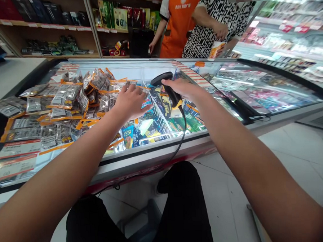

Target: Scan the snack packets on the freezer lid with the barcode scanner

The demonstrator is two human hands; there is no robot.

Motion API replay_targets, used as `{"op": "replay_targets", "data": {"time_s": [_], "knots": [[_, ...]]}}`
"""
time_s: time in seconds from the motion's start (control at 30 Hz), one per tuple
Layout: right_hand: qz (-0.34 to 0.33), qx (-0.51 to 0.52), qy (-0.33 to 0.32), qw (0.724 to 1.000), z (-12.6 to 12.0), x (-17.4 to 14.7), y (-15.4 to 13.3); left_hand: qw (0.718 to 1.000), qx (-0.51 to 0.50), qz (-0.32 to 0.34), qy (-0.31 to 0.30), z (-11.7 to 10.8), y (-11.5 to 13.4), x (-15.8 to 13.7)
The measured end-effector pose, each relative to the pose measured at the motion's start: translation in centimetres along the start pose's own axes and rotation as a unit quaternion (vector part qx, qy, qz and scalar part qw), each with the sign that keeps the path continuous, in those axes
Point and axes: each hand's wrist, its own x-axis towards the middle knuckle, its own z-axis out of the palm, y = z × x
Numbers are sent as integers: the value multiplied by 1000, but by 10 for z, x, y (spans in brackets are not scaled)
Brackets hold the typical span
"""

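A black scanner [173, 97] with a bit of yellow on its handle is over the glass top of a long white case [142, 159], near the middle. The right hand [180, 87] is on the scanner from the right side, with one finger or thumb lying across its neck. The other fingers are hidden, so I cannot tell how tightly they are closed. A thin black cord [183, 124] runs down from the handle and over the front edge of the case. The left hand [132, 99] is just left of the scanner, palm down and open, with its thumb sticking out and nothing to be seen in it. Its fingertips are at the edge of a big pile of clear packets [65, 95] with orange edges, spread over the left part of the glass. Under the glass, between and below the hands, are bright packs [151, 127] in blue, yellow and green, beside white wire [161, 117]. Past the case, one person wears an orange apron [183, 18], and another, in a black and white top [200, 36], holds an orange and white pack [216, 50]. Behind them are shelves [48, 27] full of goods. Below are knees in black trousers [183, 185] and a pale tiled floor [222, 197].
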Motion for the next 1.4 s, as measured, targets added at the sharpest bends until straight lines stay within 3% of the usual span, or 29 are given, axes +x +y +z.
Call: {"op": "replay_targets", "data": {"time_s": [0.1,0.17,0.37,0.5,0.73,0.87,0.97,1.17,1.4], "knots": [[-10,6,5,1000,2,-31,-4,994,-21,92,-52,3,6,0],[-22,16,42,999,-3,-49,1,989,-36,121,-76,4,12,-1],[-7,57,170,984,-45,-75,69,986,-52,116,-113,11,30,0],[3,151,137,979,-54,-69,96,982,-52,123,-133,13,32,2],[-9,187,62,980,-35,-36,73,980,-54,148,-122,-1,31,-3],[-72,171,101,978,-32,-30,61,981,-33,140,-130,-8,33,-11],[-86,149,117,978,-32,-57,51,982,-25,137,-130,-5,35,-14],[37,216,-29,975,-12,-135,38,983,-10,143,-112,7,35,-14],[23,218,-22,975,2,-143,37,982,-30,139,-129,3,35,-15]]}}
